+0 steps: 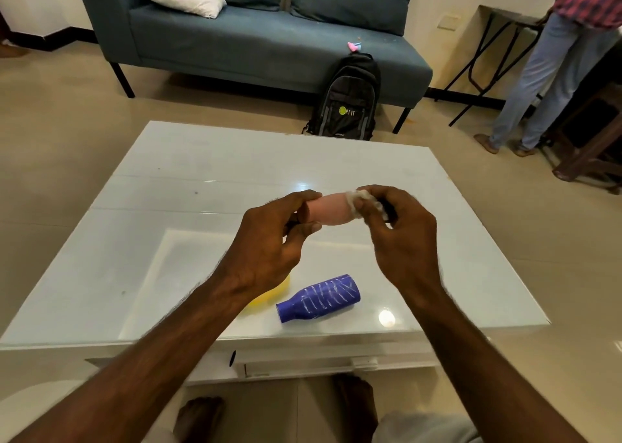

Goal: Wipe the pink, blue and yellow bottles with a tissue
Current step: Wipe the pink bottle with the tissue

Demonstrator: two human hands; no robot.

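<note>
The pink bottle (331,211) is held sideways in the air above the white table (188,187). My left hand (272,240) grips its left end. My right hand (397,237) presses a crumpled white tissue (356,202) against its right end, hiding that end. The blue bottle (319,298), with white line markings, lies on its side on the table near the front edge, neck pointing left. The yellow bottle (269,296) lies just left of it, mostly hidden behind my left wrist.
A blue sofa (255,38) with cushions stands beyond the table, a black backpack (345,101) leaning against it. A person (552,72) stands at the far right by a dark wooden stool (592,146). My bare feet show under the table's front edge.
</note>
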